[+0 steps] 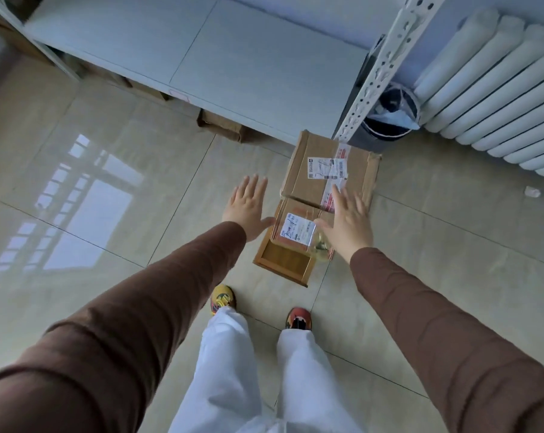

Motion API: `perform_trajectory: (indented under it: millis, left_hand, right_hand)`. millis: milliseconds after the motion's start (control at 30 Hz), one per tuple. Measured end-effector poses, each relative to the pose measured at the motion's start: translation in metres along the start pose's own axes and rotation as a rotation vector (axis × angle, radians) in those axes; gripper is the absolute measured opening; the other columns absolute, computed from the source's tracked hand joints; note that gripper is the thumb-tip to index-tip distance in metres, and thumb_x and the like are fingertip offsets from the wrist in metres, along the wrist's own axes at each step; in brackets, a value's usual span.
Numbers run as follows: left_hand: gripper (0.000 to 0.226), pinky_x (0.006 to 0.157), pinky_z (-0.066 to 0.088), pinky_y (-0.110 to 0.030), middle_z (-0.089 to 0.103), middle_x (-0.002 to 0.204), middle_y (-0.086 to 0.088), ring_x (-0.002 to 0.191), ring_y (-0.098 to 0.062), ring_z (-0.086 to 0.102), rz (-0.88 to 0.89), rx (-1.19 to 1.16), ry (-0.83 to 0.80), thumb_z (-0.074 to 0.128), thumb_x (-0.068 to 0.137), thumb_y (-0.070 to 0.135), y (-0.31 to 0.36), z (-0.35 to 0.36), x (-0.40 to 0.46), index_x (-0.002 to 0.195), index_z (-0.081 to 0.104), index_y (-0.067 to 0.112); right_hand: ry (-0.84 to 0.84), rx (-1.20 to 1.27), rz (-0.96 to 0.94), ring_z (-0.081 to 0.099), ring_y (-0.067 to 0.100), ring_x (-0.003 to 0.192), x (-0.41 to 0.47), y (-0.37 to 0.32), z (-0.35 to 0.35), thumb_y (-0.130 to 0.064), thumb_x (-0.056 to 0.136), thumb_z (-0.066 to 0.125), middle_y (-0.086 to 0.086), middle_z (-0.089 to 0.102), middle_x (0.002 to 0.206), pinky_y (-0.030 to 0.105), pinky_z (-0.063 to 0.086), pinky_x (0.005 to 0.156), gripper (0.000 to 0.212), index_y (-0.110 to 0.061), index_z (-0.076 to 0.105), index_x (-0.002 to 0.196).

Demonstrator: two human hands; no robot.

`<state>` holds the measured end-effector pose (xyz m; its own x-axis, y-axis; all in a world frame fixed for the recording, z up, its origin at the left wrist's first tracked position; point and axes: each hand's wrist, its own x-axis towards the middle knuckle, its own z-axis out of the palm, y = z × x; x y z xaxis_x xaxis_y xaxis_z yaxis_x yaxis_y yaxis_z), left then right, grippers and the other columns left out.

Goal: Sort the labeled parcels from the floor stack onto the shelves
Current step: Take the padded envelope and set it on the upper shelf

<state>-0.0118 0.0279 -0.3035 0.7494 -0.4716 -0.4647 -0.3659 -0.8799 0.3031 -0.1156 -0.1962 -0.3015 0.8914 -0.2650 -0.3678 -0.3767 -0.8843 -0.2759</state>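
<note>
Cardboard parcels sit on the tiled floor just in front of the shelf's (202, 48) right post. The left hand (249, 210) hovers left of the stack, fingers spread, holding nothing. The small parcel (295, 229) with its white label lies nearest the feet, over a wooden tray (284, 264); the big parcel (324, 170) lies behind it. The right hand (347, 220) — fingers also straight and apart — hangs over the small parcel's right edge. Best to close both palms on opposite sides, lift level, and read the label before shelving.

Soft daylight; window glare on floor (77, 207); wide-angle warping.
</note>
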Motion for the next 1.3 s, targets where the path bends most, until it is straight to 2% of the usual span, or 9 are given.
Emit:
perform_trajectory:
  millis: [233, 367, 467, 567, 733, 867, 1033, 1200, 1300]
  left_hand:
    - [0.091, 0.128, 0.005, -0.043, -0.002, 0.172, -0.006, 0.159, -0.025, -0.004, -0.132, -0.148, -0.075, 0.056, 0.101, 0.048, -0.004, 0.098, 0.020, 0.164, -0.002, 0.018]
    - [0.087, 0.129, 0.011, -0.043, 0.007, 0.172, -0.007, 0.159, -0.024, 0.003, -0.174, -0.218, -0.091, 0.050, 0.101, 0.054, -0.011, 0.148, 0.040, 0.164, 0.002, 0.017]
    - [0.082, 0.125, 0.024, -0.044, 0.021, 0.169, -0.009, 0.155, -0.027, 0.020, -0.231, -0.356, -0.094, 0.049, 0.102, 0.054, -0.007, 0.175, 0.052, 0.163, 0.007, 0.018]
    - [0.078, 0.111, 0.040, -0.040, 0.041, 0.159, -0.009, 0.139, -0.032, 0.046, -0.268, -0.533, -0.095, 0.053, 0.103, 0.045, 0.001, 0.188, 0.057, 0.162, 0.011, 0.017]
    - [0.071, 0.103, 0.045, -0.038, 0.050, 0.148, -0.011, 0.128, -0.033, 0.055, -0.254, -0.622, -0.083, 0.055, 0.104, 0.035, -0.003, 0.185, 0.041, 0.160, 0.017, 0.014]
    - [0.064, 0.097, 0.047, -0.035, 0.052, 0.146, -0.010, 0.120, -0.028, 0.056, -0.257, -0.673, -0.035, 0.052, 0.105, 0.031, -0.011, 0.142, 0.003, 0.159, 0.020, 0.014]
    - [0.050, 0.090, 0.041, -0.029, 0.055, 0.138, -0.007, 0.114, -0.021, 0.055, -0.225, -0.763, 0.154, 0.047, 0.107, 0.018, -0.019, 0.027, -0.048, 0.154, 0.030, 0.011]
    - [0.049, 0.107, 0.043, -0.029, 0.056, 0.134, 0.003, 0.124, -0.016, 0.054, -0.085, -0.869, 0.406, 0.047, 0.105, 0.010, -0.037, -0.119, -0.093, 0.153, 0.033, 0.013]
    - [0.049, 0.097, 0.045, -0.011, 0.058, 0.134, 0.002, 0.118, -0.009, 0.056, 0.002, -0.903, 0.561, 0.046, 0.105, 0.005, -0.044, -0.207, -0.121, 0.153, 0.034, 0.009]
  right_hand:
    - [-0.114, 0.160, 0.179, 0.010, 0.036, 0.157, -0.007, 0.053, 0.099, -0.052, 0.100, 0.055, 0.018, 0.007, 0.171, 0.047, 0.022, 0.126, 0.088, -0.025, 0.000, 0.164]
    - [-0.103, 0.256, 0.274, 0.016, 0.038, 0.155, -0.005, 0.071, 0.145, -0.047, 0.103, 0.053, 0.019, 0.005, 0.171, 0.048, 0.028, 0.122, 0.087, -0.027, -0.005, 0.164]
    - [-0.039, 0.346, 0.279, 0.034, 0.039, 0.149, 0.000, 0.081, 0.169, -0.043, 0.104, 0.052, 0.015, 0.012, 0.171, 0.046, 0.041, 0.113, 0.085, -0.028, -0.006, 0.164]
    - [-0.009, 0.439, 0.264, 0.048, 0.034, 0.140, 0.002, 0.081, 0.179, -0.035, 0.105, 0.052, 0.009, 0.028, 0.167, 0.039, 0.047, 0.105, 0.082, -0.026, -0.004, 0.164]
    - [0.048, 0.408, 0.269, 0.055, 0.032, 0.134, -0.009, 0.066, 0.171, -0.035, 0.106, 0.051, 0.009, 0.043, 0.160, 0.036, 0.048, 0.101, 0.080, -0.022, -0.001, 0.165]
    - [0.066, 0.399, 0.236, 0.060, 0.032, 0.125, -0.026, 0.037, 0.132, -0.038, 0.105, 0.052, 0.014, 0.055, 0.147, 0.039, 0.053, 0.097, 0.079, -0.024, 0.001, 0.165]
    - [0.200, 0.462, 0.097, 0.064, 0.031, 0.119, -0.024, -0.035, 0.030, -0.036, 0.105, 0.052, 0.016, 0.055, 0.145, 0.046, 0.060, 0.089, 0.071, -0.028, 0.011, 0.163]
    - [0.387, 0.585, -0.063, 0.062, 0.029, 0.113, -0.009, -0.133, -0.106, -0.035, 0.104, 0.055, 0.014, 0.060, 0.135, 0.030, 0.048, 0.081, 0.054, -0.021, 0.033, 0.151]
    - [0.477, 0.685, -0.176, 0.064, 0.028, 0.103, 0.002, -0.191, -0.177, -0.037, 0.100, 0.056, 0.008, 0.066, 0.120, 0.040, 0.054, 0.085, 0.047, -0.022, 0.039, 0.141]
